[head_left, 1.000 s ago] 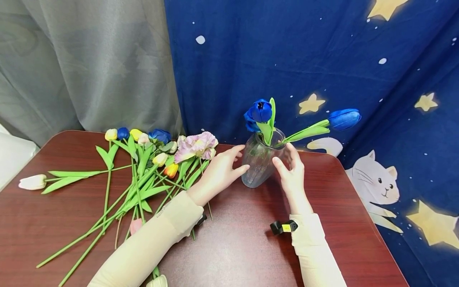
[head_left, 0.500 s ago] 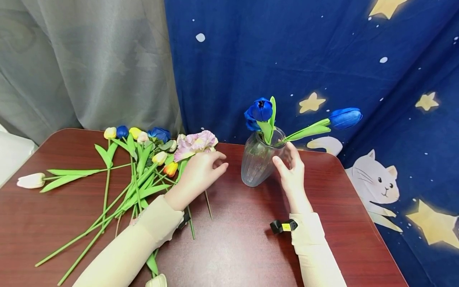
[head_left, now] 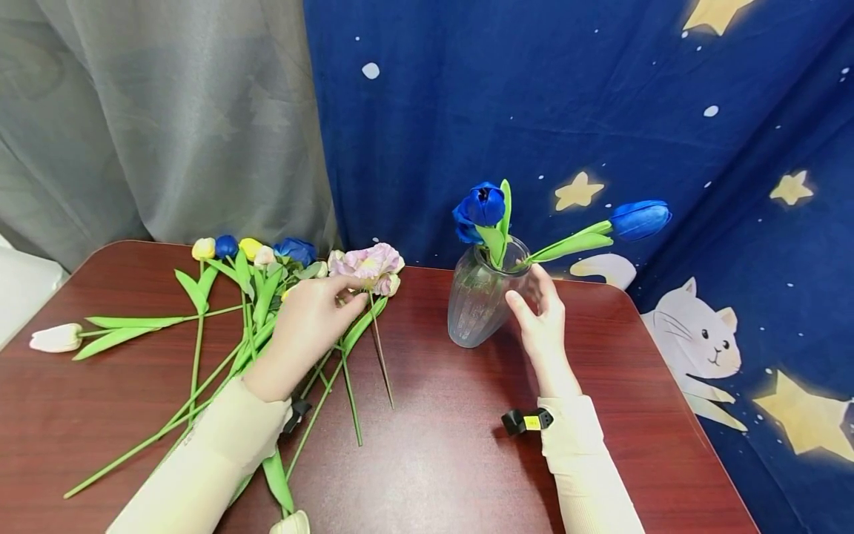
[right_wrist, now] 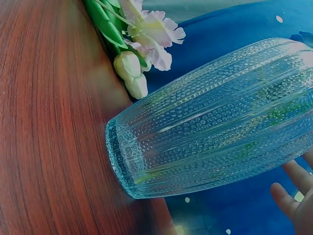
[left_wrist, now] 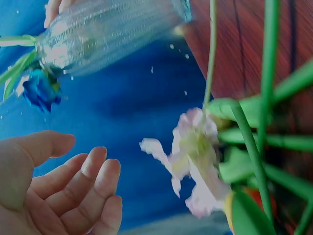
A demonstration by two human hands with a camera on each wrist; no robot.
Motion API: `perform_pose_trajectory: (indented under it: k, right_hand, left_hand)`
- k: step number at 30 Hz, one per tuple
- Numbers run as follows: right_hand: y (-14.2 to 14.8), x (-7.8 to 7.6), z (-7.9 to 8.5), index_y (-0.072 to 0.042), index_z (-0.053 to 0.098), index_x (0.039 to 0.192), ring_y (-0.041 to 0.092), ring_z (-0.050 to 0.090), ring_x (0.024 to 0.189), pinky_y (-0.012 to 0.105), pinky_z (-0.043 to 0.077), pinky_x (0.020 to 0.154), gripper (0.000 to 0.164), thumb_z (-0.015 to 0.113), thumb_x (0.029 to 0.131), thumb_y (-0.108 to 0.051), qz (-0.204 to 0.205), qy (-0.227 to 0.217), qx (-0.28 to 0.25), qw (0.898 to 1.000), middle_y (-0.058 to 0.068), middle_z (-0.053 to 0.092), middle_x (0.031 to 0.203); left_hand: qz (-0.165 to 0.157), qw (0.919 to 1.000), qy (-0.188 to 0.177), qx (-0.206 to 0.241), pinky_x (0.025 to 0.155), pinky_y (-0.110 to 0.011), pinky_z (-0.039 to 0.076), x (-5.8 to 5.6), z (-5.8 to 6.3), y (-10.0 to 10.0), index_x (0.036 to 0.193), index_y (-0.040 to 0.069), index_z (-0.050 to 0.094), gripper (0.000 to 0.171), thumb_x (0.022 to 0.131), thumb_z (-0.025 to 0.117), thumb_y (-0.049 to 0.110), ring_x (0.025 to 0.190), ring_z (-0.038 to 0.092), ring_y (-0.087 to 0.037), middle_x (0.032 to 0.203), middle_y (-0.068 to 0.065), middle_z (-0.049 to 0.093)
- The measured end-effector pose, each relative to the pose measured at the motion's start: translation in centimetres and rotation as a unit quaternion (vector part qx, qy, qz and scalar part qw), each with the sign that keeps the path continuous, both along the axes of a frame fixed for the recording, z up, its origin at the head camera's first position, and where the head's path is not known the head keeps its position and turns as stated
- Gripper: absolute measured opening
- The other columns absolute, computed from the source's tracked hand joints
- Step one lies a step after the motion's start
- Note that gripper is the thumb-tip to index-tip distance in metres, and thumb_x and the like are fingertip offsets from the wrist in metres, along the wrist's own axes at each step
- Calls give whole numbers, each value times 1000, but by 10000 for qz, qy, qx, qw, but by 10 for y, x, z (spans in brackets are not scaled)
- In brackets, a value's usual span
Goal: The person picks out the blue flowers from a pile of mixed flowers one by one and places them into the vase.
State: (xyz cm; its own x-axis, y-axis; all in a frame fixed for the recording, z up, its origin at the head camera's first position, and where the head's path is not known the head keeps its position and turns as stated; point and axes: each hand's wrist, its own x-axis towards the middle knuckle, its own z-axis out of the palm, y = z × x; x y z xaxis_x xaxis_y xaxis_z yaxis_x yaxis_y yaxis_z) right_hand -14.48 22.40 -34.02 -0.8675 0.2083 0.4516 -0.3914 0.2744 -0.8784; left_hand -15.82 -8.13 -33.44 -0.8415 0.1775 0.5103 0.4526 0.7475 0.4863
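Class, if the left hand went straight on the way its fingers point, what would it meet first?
Probably the pale purple flower: in the head view, the left hand points towards its lower edge. Depth is unclear, so it might pass above.

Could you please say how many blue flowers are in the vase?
3 in the clear ribbed vase: an upright blue tulip, a ruffled blue flower behind it, a right-leaning blue tulip. Others may be hidden.

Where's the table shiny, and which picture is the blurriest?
Head view: a pale glare shines on the near middle of the table, and a dark shadow lies beside the right sleeve; left wrist view: the pink flower looks soft and smeary, so this one seems blurriest; right wrist view: the vase shows crisp little bumps.
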Motion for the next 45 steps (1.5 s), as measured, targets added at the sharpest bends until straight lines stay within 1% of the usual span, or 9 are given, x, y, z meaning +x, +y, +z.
perform_pose_trajectory:
  k: [7, 14, 19, 25, 28, 31, 38, 41, 45]
  right_hand:
    - [1, 0, -1, 14, 45, 131, -1, 52, 104, 27, 39, 94, 50, 59, 83, 13, 31, 45, -42, 10000, 34, 51, 125]
    - [0, 0, -1, 14, 45, 130, -2, 52, 103, 26, 39, 93, 50, 59, 83, 13, 28, 85, -10, 10000, 34, 52, 124]
    - [0, 0, -1, 14, 45, 131, -2, 52, 102, 27, 39, 93, 51, 60, 83, 11, 19, 27, 18, 10000, 33, 52, 125]
    - [0, -1, 0, 13, 47, 129, -1, 53, 100, 28, 40, 92, 49, 61, 83, 10, 14, 78, 1, 10000, 29, 56, 119]
    - [0, -1, 0, 13, 47, 129, 0, 54, 99, 27, 40, 91, 48, 61, 83, 11, 7, 91, -20, 10000, 25, 58, 117]
    - [0, 0, 0, 13, 47, 129, -1, 54, 99, 26, 40, 91, 48, 61, 83, 11, 1, 81, -37, 10000, 26, 57, 117]
    - [1, 0, 0, 14, 46, 130, -2, 53, 100, 25, 39, 92, 49, 60, 83, 12, 6, 87, -19, 10000, 32, 54, 121]
    - [0, 0, 0, 14, 46, 130, -2, 53, 99, 25, 39, 91, 49, 60, 83, 12, -2, 92, -21, 10000, 32, 55, 119]
    - [0, 0, 0, 14, 46, 130, -2, 53, 99, 27, 40, 91, 48, 61, 83, 11, 14, 92, 6, 10000, 31, 55, 119]
  left_hand:
    - [316, 9990, -308, 33, 49, -35, 42, 2, 0, -32, 91, 5, 74, 16, 85, 63, 15, 58, 58, -18, 72, -4, 67]
    - [817, 9950, -574, -9, 55, -37, 41, 1, -1, -61, 84, 8, 73, 14, 86, 64, 18, 60, 56, -20, 72, -3, 66]
    - [1171, 9913, -583, -107, 49, -36, 37, -1, -2, -81, 75, 11, 69, 12, 83, 61, 14, 56, 50, -22, 65, -2, 59]
    - [1441, 9864, -737, -276, 44, -34, 29, -4, -7, -100, 62, 14, 60, 21, 83, 60, 14, 50, 41, -22, 53, 0, 45]
    - [1467, 9831, -992, -458, 44, -34, 28, -6, -11, -108, 55, 14, 53, 31, 84, 65, 17, 50, 40, -22, 50, 2, 39]
    - [1363, 9790, -1392, -602, 46, -34, 27, -8, -15, -114, 51, 16, 45, 40, 85, 67, 19, 50, 36, -21, 50, 3, 32]
    - [1180, 9616, -2356, -772, 43, -31, 27, -7, -18, -116, 47, 16, 40, 44, 84, 64, 20, 47, 31, -18, 49, 5, 25]
    - [1158, 9571, -2535, -795, 42, -30, 28, -7, -17, -116, 47, 15, 40, 43, 83, 64, 19, 47, 31, -17, 49, 5, 25]
    - [1144, 9562, -2574, -801, 43, -31, 30, -7, -17, -116, 48, 15, 40, 45, 84, 65, 18, 46, 33, -18, 49, 4, 26]
